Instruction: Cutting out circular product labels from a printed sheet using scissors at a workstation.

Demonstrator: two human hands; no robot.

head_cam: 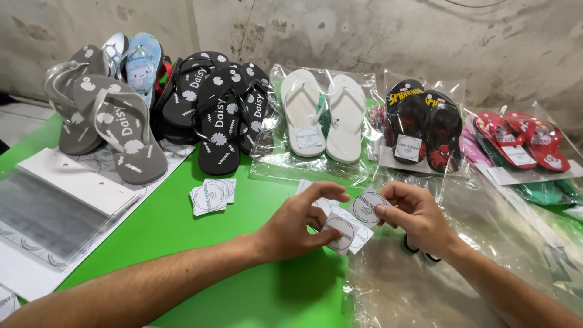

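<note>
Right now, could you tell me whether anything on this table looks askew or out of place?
Mostly tidy. The grey flip-flops and black flip-flops lie loosely heaped and unbagged, unlike the bagged white pair. The left hand and right hand hold round stickers.

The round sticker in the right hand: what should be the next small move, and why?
Probably peel the round sticker fully free: the right hand pinches its edge, while the left hand holds a backing sheet that still carries another one.
</note>
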